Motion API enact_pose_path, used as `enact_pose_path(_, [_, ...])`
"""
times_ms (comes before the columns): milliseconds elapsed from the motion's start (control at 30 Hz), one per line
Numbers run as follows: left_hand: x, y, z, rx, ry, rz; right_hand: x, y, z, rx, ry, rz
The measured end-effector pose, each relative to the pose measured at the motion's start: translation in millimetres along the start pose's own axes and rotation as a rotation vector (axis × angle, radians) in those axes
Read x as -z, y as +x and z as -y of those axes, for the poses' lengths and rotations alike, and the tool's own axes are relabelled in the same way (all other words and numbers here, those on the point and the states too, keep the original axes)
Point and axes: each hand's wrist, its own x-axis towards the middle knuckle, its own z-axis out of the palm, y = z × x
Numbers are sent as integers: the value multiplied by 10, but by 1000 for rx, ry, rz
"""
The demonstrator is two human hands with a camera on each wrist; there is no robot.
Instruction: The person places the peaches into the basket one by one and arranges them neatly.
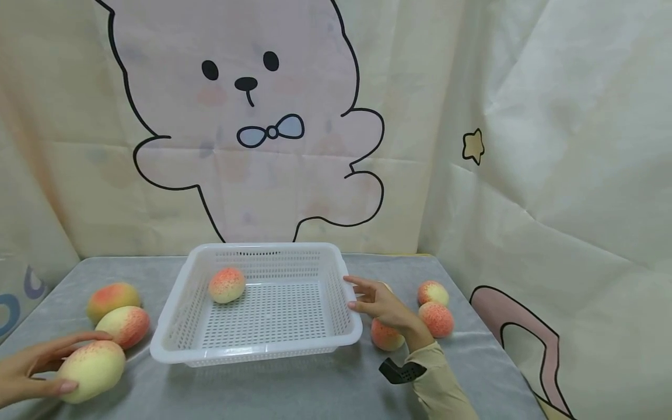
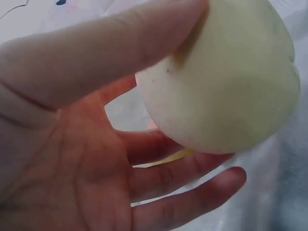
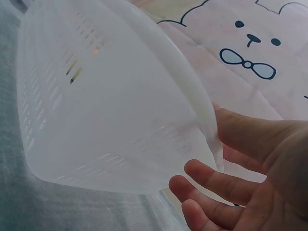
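Note:
My left hand point(image 1: 23, 368) holds a pale yellow peach point(image 1: 93, 373) between thumb and fingers, at the table's near left. In the left wrist view the thumb lies across the peach point(image 2: 231, 91), and the other fingers curve around its far side. A white plastic basket point(image 1: 252, 352) with slotted walls stands mid-table. Its right rim is pinched by my right hand point(image 1: 387, 304); the right wrist view shows thumb and fingers at the edge of the basket point(image 3: 101, 120). One red-speckled peach point(image 1: 227, 286) lies inside the basket, towards its back left.
Left of the basket lie another peach point(image 1: 126, 326) and a yellow-orange fruit point(image 1: 112, 298). Beyond my right wrist are more peaches: one point(image 1: 385, 336) partly covered by the hand, and two point(image 1: 433, 293) farther right. A printed curtain point(image 1: 409, 87) hangs behind the grey table point(image 1: 236, 391).

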Motion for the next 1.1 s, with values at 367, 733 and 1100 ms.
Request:
enact_pose_path(367, [204,52,-220,43,-46,-12,4,9,-19,-9,14,-7])
enact_pose_path(733, [271,298,-599,-76,-52,-49,20,19,10,-19,-3,-9])
enact_pose_path(1100, [327,580,-1068,26,-85,4,5,13,10,-25,-4,-9])
